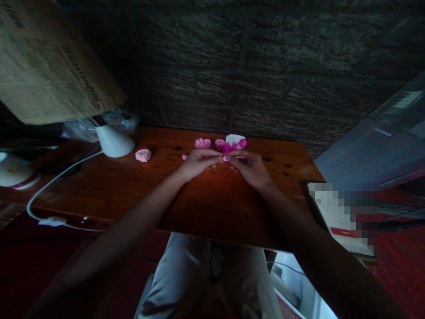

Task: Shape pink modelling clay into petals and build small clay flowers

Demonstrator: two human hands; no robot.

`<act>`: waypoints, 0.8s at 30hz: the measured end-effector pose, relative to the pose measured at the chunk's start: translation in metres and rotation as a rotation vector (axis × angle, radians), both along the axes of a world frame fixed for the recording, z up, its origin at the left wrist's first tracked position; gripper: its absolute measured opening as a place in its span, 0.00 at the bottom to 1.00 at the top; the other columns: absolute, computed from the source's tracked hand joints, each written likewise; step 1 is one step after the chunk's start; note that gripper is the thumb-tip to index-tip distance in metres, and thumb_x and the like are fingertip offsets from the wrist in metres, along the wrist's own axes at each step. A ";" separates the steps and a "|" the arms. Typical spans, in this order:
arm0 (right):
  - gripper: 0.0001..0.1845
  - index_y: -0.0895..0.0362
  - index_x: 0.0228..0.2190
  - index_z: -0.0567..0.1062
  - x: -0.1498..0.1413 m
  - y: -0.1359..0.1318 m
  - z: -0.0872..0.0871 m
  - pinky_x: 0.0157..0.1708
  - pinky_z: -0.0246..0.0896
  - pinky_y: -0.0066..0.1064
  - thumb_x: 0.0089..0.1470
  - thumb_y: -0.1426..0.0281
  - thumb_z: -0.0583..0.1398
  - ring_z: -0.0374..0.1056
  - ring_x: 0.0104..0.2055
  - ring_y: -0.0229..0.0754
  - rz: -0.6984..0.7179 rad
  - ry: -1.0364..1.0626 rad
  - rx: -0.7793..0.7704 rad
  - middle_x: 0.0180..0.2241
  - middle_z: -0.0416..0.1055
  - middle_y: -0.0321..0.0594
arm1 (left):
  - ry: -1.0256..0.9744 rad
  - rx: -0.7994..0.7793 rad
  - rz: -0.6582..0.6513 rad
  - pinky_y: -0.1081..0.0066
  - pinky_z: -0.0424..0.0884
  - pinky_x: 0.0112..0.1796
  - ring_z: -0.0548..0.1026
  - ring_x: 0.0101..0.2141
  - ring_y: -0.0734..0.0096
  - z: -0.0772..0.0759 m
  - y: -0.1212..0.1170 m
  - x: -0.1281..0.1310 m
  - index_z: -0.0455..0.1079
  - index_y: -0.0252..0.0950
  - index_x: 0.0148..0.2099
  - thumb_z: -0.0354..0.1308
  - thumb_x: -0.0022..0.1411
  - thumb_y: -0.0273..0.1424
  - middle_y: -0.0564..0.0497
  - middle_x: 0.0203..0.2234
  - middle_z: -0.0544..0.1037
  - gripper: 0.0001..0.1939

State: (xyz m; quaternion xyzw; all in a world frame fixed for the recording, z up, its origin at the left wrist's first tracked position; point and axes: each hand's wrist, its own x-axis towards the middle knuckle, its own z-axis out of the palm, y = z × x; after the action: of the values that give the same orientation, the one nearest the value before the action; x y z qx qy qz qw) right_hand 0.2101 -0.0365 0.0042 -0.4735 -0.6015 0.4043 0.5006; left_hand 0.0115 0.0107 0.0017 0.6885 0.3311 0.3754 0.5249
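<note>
My left hand and my right hand meet above the wooden table, fingertips pinched together. Between them is a small pink piece, petal-like, its material too small to make out. Just behind the fingers lie bright magenta pieces, partly hidden by my right hand, and a white rounded piece. A pink ruffled flower shape and another pink crumpled flower shape rest beyond my left hand. One tiny pink bit sits beside that hand.
A pale pink crumpled flower shape lies left on the table. Nearby stands a lamp with a white base and printed shade; its white cord hangs over the front edge. A stone-patterned wall rises behind.
</note>
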 end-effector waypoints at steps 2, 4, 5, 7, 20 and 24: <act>0.18 0.54 0.34 0.83 0.000 0.000 0.000 0.28 0.68 0.30 0.50 0.53 0.70 0.71 0.28 0.37 0.007 -0.007 0.005 0.32 0.82 0.39 | 0.008 0.002 -0.003 0.75 0.68 0.29 0.74 0.28 0.75 0.000 0.000 0.000 0.83 0.35 0.42 0.67 0.59 0.36 0.46 0.35 0.85 0.11; 0.18 0.54 0.34 0.83 0.000 0.000 -0.001 0.28 0.69 0.30 0.50 0.52 0.70 0.71 0.28 0.38 0.012 -0.005 0.003 0.32 0.82 0.39 | 0.013 0.026 -0.012 0.74 0.69 0.30 0.74 0.29 0.75 -0.001 0.000 0.000 0.83 0.35 0.42 0.67 0.59 0.36 0.47 0.35 0.85 0.12; 0.18 0.54 0.34 0.83 0.000 0.001 -0.001 0.28 0.69 0.30 0.50 0.52 0.69 0.71 0.28 0.37 0.013 -0.004 0.003 0.32 0.82 0.39 | 0.014 0.044 -0.018 0.73 0.70 0.32 0.74 0.29 0.74 -0.001 0.000 0.000 0.83 0.35 0.42 0.67 0.59 0.36 0.47 0.35 0.85 0.12; 0.18 0.54 0.34 0.83 0.000 0.001 -0.003 0.28 0.69 0.30 0.51 0.53 0.69 0.71 0.28 0.38 0.013 -0.007 0.001 0.32 0.81 0.38 | 0.012 0.078 -0.028 0.72 0.71 0.34 0.75 0.30 0.74 -0.002 0.000 0.000 0.83 0.35 0.42 0.68 0.59 0.36 0.47 0.35 0.84 0.11; 0.20 0.53 0.35 0.84 0.001 0.000 -0.001 0.29 0.70 0.31 0.54 0.49 0.67 0.72 0.29 0.38 0.007 -0.003 -0.011 0.33 0.81 0.39 | -0.011 0.059 -0.024 0.72 0.71 0.33 0.75 0.29 0.75 -0.001 0.000 0.000 0.83 0.35 0.41 0.68 0.59 0.33 0.48 0.34 0.84 0.09; 0.17 0.52 0.40 0.83 0.001 0.000 0.000 0.31 0.70 0.32 0.52 0.55 0.70 0.73 0.31 0.38 0.030 0.028 0.000 0.38 0.82 0.40 | -0.030 0.070 -0.027 0.72 0.72 0.33 0.75 0.28 0.75 -0.002 0.001 0.000 0.82 0.34 0.41 0.68 0.59 0.33 0.48 0.33 0.84 0.08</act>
State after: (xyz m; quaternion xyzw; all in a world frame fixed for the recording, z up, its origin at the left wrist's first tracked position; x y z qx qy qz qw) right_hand 0.2108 -0.0368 0.0037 -0.4586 -0.6016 0.4183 0.5028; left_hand 0.0119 0.0118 -0.0002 0.7050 0.3006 0.3900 0.5104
